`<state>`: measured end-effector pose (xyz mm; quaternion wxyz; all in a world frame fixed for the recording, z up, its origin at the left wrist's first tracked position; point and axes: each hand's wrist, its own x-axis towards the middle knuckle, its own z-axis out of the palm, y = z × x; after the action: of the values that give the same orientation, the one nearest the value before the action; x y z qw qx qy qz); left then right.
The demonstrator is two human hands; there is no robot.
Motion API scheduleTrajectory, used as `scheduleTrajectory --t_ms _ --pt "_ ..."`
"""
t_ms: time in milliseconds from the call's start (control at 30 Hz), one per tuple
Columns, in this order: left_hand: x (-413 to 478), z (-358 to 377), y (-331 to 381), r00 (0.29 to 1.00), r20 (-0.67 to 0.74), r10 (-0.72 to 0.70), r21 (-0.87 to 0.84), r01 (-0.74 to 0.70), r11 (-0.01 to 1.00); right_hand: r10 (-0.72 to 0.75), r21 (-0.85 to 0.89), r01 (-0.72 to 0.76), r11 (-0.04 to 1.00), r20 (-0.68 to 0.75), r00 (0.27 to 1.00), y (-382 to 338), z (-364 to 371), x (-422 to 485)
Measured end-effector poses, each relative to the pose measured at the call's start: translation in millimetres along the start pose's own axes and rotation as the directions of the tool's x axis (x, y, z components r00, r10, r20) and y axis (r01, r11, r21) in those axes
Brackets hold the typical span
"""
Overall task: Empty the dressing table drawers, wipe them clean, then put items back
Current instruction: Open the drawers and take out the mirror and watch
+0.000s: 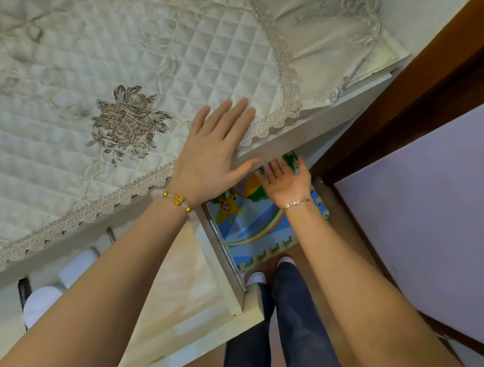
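The dressing table top [310, 126] is covered by a cream quilted cloth [94, 78] with lace trim and an embroidered flower. My left hand [217, 151] lies flat, fingers straight, on the cloth at the table's front edge. One cream drawer [183, 270] is pulled out below it, and the part of its pale bottom that I can see is bare. My right hand [287, 179] is palm up with spread fingers just right of the drawer. Its fingertips reach under the tabletop edge and it holds nothing that I can see.
A colourful cartoon foam mat [253, 227] lies on the floor beside the drawer's side wall [224, 255]. My feet [268, 270] stand at its near edge. A brown wooden frame [397, 117] and a lilac surface [428, 204] close off the right. White objects [42, 300] sit lower left.
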<state>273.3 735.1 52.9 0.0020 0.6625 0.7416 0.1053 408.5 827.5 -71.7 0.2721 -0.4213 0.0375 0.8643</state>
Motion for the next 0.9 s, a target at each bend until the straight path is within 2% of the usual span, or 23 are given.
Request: scheduleTrajectory --t_ms 133,433,900 --pt "-0.2 -1.6 0.7 1.0 0.026 0.006 0.025 -0.006 1.0 -0.02 0.012 0.02 1.0 -0.007 1.0 1.6 -24.4 -18.6" --pt "-10.0 -6.8 20.0 0.998 0.063 -0.005 0.023 0.004 1.0 -0.066 -0.004 0.066 0.998 -0.126 0.99 0.1 -96.5 -81.0" --pt "-25.5 -1.7 38.0 0.997 0.073 0.001 0.057 -0.005 0.998 -0.097 0.033 0.108 0.994 -0.238 0.966 3.1 -134.7 -127.7"
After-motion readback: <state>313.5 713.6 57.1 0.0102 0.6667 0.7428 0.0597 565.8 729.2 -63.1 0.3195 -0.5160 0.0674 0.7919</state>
